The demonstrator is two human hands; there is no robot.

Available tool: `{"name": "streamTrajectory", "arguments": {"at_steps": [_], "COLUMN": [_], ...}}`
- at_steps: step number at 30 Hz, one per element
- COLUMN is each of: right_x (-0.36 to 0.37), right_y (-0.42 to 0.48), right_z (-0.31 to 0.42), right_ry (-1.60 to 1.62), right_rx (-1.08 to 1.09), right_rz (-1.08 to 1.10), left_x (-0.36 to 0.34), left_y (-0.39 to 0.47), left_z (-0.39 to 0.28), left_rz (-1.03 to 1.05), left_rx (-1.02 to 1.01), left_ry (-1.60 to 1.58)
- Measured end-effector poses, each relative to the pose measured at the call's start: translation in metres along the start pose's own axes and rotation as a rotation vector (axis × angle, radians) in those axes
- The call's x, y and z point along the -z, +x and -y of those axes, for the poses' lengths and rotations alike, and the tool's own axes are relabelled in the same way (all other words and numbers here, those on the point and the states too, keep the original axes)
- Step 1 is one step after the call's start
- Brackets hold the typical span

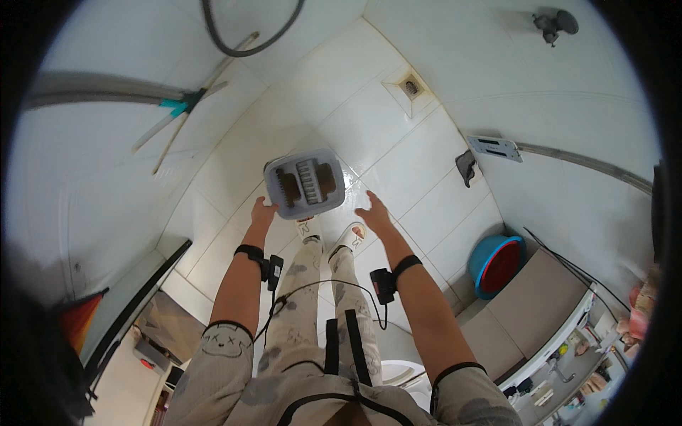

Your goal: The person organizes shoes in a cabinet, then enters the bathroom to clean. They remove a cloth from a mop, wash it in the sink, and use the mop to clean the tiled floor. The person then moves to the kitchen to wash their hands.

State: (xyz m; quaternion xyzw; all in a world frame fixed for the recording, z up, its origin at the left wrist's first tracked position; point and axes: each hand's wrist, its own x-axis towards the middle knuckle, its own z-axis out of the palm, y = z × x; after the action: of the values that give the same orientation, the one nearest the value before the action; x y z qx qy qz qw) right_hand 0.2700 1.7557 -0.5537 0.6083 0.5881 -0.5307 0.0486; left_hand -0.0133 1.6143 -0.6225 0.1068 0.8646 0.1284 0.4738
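A grey plastic mop bucket (337, 201) is in front of my feet, with brown openings and a ribbed white insert in its top. It overlaps the toes of one white slipper (308, 228); whether it rests on the floor is hard to tell. My left hand (263, 212) is at the bucket's near left corner, thumb by the rim and fingers apart; contact is unclear. To the right of the bucket, my right hand (376, 214) hangs apart from it with thumb and fingers spread, holding nothing. Each forearm carries a strapped black device, joined by a cable (330, 281).
A pole with a cross-shaped head (192, 101) leans at the left wall. Along the right wall are a flat mop head (495, 148), a dark cloth (467, 168) and a blue basin (476, 274) holding a red one (501, 269). A floor drain (411, 87) lies ahead; a washbasin counter (533, 391) stands lower right.
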Motion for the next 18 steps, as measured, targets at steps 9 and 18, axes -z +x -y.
{"name": "streamTrajectory", "arguments": {"at_steps": [9, 18], "right_x": [-0.057, -0.048], "right_y": [0.092, 0.083], "right_z": [0.018, 0.002], "right_ry": [-0.067, -0.028], "right_rx": [0.028, -0.048], "right_rz": [0.043, -0.123], "left_x": [-0.028, -0.024], "left_y": [0.036, 0.060], "left_z": [0.009, -0.010], "left_rz": [-0.236, -0.109], "left_rx": [-0.189, -0.381], "left_ry": [0.130, 0.101]}}
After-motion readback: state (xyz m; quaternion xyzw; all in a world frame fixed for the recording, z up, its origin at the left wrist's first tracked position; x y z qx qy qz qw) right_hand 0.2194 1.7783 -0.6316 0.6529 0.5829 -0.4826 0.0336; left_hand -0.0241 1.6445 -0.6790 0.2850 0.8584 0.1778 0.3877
